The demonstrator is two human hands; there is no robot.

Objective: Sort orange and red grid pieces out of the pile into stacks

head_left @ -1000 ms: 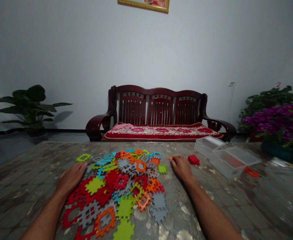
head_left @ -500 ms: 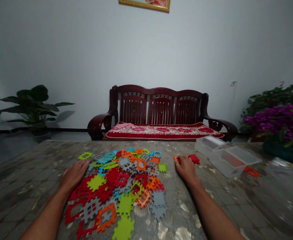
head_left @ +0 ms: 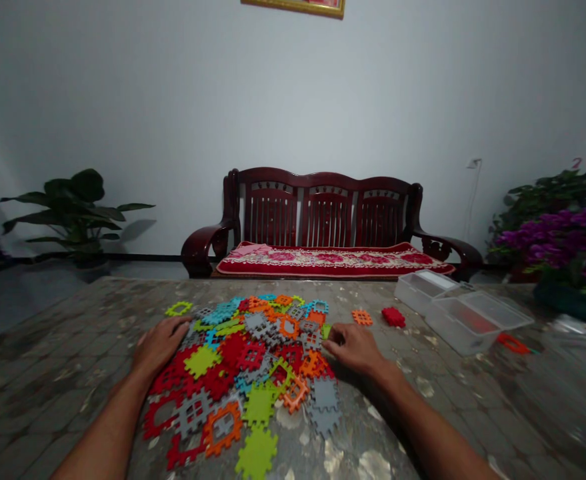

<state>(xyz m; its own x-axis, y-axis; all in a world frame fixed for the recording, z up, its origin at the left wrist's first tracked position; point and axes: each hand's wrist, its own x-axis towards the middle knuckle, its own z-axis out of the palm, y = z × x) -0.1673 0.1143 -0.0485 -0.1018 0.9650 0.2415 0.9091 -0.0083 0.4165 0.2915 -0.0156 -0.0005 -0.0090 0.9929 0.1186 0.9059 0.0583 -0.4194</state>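
Note:
A heap of flat, multicoloured plastic waffle-shaped building pieces (head_left: 253,360) covers the middle of the mottled tabletop (head_left: 77,353). My left hand (head_left: 160,345) lies flat on the heap's left edge, touching red and grey pieces. My right hand (head_left: 351,347) rests at the heap's right edge, fingers lightly curled against a grey piece (head_left: 311,340), with nothing visible in them. An orange piece (head_left: 361,317) lies apart to the right, beyond my fingers. Farther right sits a small red stack of pieces (head_left: 393,317). A lime frame piece (head_left: 179,308) lies off the heap's far left.
A clear plastic box (head_left: 475,323) with its open lid (head_left: 425,291) stands on the table at right, a red-orange frame piece (head_left: 513,343) beside it. Behind the table are a dark wooden bench (head_left: 323,213) and potted plants (head_left: 557,247).
My right hand has moved left from the orange piece to the heap's edge, leaving that piece uncovered on the table. My left hand has hardly moved.

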